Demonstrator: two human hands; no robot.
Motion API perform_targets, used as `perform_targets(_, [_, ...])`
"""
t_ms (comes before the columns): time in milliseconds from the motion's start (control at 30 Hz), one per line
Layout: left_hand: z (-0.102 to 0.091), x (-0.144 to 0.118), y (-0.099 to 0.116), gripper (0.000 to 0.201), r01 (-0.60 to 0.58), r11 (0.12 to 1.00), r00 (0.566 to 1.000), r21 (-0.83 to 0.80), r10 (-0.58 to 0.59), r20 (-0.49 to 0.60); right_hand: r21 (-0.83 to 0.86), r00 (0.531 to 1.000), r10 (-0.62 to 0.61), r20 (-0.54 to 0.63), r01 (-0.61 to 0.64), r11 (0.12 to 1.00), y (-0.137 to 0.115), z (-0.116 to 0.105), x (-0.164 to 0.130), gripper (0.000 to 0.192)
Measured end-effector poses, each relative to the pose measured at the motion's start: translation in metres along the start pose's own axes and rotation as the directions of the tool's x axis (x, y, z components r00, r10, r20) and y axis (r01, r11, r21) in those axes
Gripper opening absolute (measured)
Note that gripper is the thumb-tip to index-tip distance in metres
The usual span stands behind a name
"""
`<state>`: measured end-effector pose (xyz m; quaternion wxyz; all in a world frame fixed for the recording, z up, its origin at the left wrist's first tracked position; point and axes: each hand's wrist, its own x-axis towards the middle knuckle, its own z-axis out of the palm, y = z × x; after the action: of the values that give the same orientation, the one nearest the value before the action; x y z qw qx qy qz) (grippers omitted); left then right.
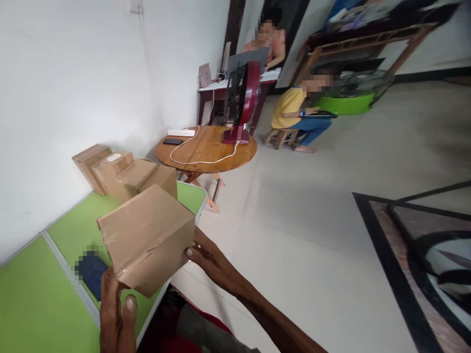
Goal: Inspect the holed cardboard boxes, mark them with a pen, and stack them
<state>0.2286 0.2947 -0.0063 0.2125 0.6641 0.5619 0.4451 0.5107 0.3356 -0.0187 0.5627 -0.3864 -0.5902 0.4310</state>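
A plain brown cardboard box (147, 235) is held tilted above the green table (25, 294). My right hand (202, 250) grips its right side, with the thumb on the near face and the fingers partly hidden behind. At the box's lower left corner, my left hand (116, 309) has its fingers against the cardboard, while its thumb sticks up just below. A dark blue booklet (91, 272) lies on the table beside my left fingers, partly covered by them.
Several cardboard boxes (125, 171) stand along the wall. Beyond is a round wooden table (198, 147) with a red fan (246, 93), a phone (172, 141) and a white power strip (181, 133). Two people sit farther back. A wheeled object (449, 264) is at right.
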Motion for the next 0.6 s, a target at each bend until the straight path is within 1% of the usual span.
perform_targets(33, [-0.01,0.0,0.003,0.062,-0.03,0.999,0.999,0.035,0.031,-0.038,0.072,0.998,0.005,0.056,-0.009,0.997,-0.004,0.005,0.004,0.059])
perform_targets(100, [-0.03,-0.001,0.01,0.057,-0.092,0.991,0.992,0.097,0.1,-0.072,0.159,0.991,0.005,0.136,-0.026,0.987,-0.008,0.017,0.016,0.062])
perform_targets(133, [-0.039,-0.002,0.013,0.057,-0.128,0.984,0.988,0.128,0.138,-0.073,0.177,0.988,0.001,0.153,-0.028,0.984,-0.008,0.024,0.023,0.063])
perform_targets(200, [-0.055,-0.003,0.021,0.062,-0.22,0.948,0.969,0.229,0.239,-0.061,0.215,0.987,0.009,0.159,-0.043,0.976,-0.005,0.039,0.038,0.066])
perform_targets(233, [-0.061,-0.003,0.026,0.067,-0.265,0.913,0.952,0.311,0.298,-0.064,0.246,0.987,0.027,0.161,-0.067,0.967,-0.002,0.047,0.046,0.067])
perform_targets(300, [-0.071,-0.001,0.032,0.077,-0.338,0.802,0.904,0.493,0.422,-0.066,0.321,0.978,0.086,0.187,-0.144,0.936,0.004,0.06,0.059,0.069])
perform_targets(367, [-0.078,0.003,0.036,0.082,-0.38,0.703,0.859,0.601,0.51,-0.053,0.384,0.962,0.132,0.238,-0.218,0.897,0.01,0.07,0.071,0.07])
perform_targets(400, [-0.08,0.004,0.037,0.082,-0.397,0.682,0.849,0.614,0.527,-0.035,0.401,0.954,0.143,0.264,-0.243,0.883,0.013,0.073,0.076,0.07])
perform_targets(433, [-0.082,0.006,0.037,0.082,-0.416,0.677,0.849,0.608,0.528,-0.008,0.405,0.946,0.15,0.287,-0.262,0.876,0.015,0.075,0.081,0.071])
perform_targets(500, [-0.084,0.008,0.037,0.081,-0.436,0.701,0.861,0.565,0.507,0.037,0.386,0.934,0.162,0.319,-0.284,0.878,0.019,0.078,0.09,0.073])
perform_targets(533, [-0.085,0.009,0.037,0.08,-0.431,0.719,0.869,0.546,0.493,0.038,0.367,0.929,0.171,0.33,-0.292,0.883,0.019,0.078,0.093,0.075])
perform_targets(600, [-0.088,0.01,0.038,0.078,-0.388,0.755,0.886,0.528,0.464,-0.013,0.334,0.918,0.179,0.353,-0.303,0.893,0.019,0.08,0.097,0.076])
